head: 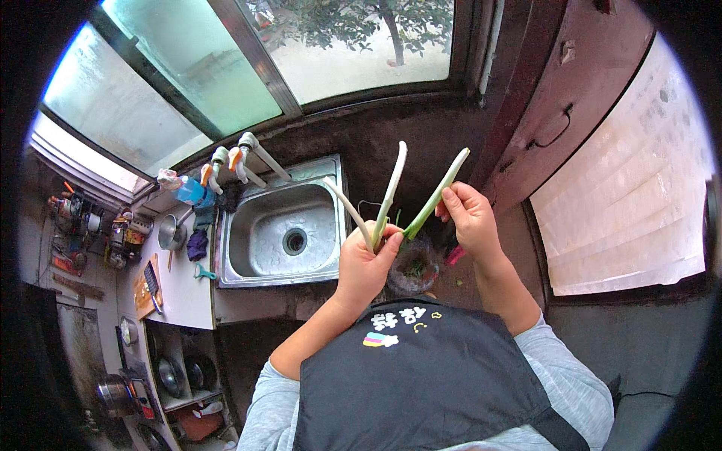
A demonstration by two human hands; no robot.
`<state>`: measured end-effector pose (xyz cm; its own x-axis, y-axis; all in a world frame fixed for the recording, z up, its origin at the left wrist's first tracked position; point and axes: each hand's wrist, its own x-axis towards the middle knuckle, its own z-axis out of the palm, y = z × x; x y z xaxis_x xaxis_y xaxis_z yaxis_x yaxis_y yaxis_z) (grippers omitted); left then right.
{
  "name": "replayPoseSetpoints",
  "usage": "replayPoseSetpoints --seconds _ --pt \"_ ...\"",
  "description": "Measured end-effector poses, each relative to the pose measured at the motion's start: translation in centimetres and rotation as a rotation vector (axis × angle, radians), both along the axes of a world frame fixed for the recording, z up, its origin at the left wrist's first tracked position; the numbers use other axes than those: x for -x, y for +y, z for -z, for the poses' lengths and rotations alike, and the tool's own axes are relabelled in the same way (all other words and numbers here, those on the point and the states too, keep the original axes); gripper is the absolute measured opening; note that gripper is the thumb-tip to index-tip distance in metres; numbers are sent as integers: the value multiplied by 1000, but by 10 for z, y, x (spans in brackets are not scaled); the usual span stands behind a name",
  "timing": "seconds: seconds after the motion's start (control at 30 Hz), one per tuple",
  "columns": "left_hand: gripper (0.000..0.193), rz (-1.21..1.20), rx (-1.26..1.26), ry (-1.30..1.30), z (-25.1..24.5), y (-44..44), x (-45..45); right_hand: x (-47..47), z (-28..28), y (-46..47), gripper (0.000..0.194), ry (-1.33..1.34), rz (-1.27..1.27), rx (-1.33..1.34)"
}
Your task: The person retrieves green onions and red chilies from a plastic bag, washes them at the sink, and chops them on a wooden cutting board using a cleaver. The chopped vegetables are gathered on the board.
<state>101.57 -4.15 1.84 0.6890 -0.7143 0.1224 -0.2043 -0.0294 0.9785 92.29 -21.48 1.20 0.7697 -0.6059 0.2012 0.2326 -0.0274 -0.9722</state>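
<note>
My left hand (pixel 366 259) is closed around the lower parts of several scallion stalks (pixel 393 186), whose white ends point up and away from me. One more scallion (pixel 441 193) slants to the right between both hands. Its green lower end is pinched at my left thumb, and my right hand (pixel 471 217) grips its pale upper part between thumb and fingers. Beneath my hands is a bin with a clear plastic liner (pixel 433 270), holding green scraps.
Left of my hands is a stainless steel sink (pixel 223 248) below two taps (pixel 219 160). The counter (pixel 194 307) holds a saucepan (pixel 171 232), a teal peeler (pixel 205 273), and a cutting board (pixel 141 293) with a cleaver or grater (pixel 151 280). A reddish door (pixel 555 107) stands at the right.
</note>
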Motion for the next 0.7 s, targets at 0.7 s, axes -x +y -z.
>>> replayPoseSetpoints --seconds 0.7 --pt "18 -111 11 213 32 -12 9 -40 33 -21 29 -52 -491 -586"
